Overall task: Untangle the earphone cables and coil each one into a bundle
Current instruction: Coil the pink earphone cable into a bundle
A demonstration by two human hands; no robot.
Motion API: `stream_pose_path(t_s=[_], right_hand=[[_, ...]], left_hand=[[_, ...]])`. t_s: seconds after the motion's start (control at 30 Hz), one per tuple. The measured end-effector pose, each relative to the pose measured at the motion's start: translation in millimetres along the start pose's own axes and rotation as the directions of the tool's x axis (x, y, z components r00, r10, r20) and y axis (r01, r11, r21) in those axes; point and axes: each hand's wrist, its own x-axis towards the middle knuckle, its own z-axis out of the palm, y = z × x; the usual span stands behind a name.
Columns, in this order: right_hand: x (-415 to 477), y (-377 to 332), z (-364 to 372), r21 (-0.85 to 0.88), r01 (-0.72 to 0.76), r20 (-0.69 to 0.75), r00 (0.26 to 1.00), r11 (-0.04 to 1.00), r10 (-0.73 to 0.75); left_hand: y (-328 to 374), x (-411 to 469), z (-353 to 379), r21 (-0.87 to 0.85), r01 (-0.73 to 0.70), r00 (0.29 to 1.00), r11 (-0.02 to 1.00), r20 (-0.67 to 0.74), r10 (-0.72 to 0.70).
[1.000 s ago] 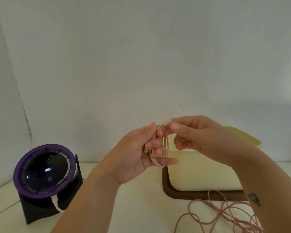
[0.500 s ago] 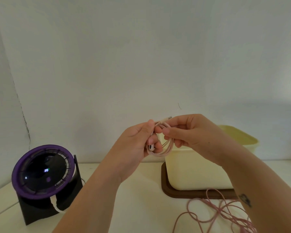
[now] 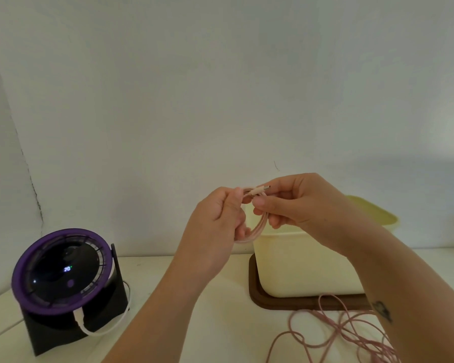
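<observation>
Both hands are raised above the worktop point(image 3: 220, 310) with a small pink coil point(image 3: 258, 226) held between them. The left hand point(image 3: 215, 218) has its fingers curled round the coil's left side, thumb on top. The right hand point(image 3: 302, 203) pinches the coil's top strands between thumb and forefinger, just under the plug point(image 3: 260, 190).

The plug lies nearly level across the top of the coil, its metal tip pointing right, toward the right hand's fingers. The coil hangs below it as a narrow loop, its long axis close to upright. The right hand is nearer the plug, so it is probably the one to wrap or tuck that end, while the left steadies the loop.

Nothing lies between the hands. A cream tub point(image 3: 299, 260) stands on a brown tray point(image 3: 256, 297) behind and below the coil, apart from it. A loose cable point(image 3: 336, 334), also pink, sprawls tangled on the worktop under the right forearm, with one loop reaching the tray's front edge. Whether it joins the coil cannot be told. It looks not yet sorted. A purple-rimmed fan point(image 3: 60, 268) sits well apart at the left.
</observation>
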Motion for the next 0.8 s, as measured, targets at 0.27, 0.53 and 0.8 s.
stream_pose_path(t_s=[0.27, 0.53, 0.8], right_hand=[[6, 11, 17, 0.135, 0.026, -0.078, 0.997, 0.990, -0.016], [7, 12, 23, 0.103, 0.055, -0.121, 0.992, 0.993, -0.042], [7, 19, 23, 0.106, 0.009, -0.105, 0.995, 0.994, 0.002]], left_hand=[[0, -5, 12, 0.011, 0.054, 0.997, 0.998, -0.058, -0.054], [-2, -3, 6, 0.218, 0.012, 0.998, 0.976, -0.057, 0.001], [-3, -2, -5, 0.178, 0.092, 0.984, 0.980, 0.132, -0.116]])
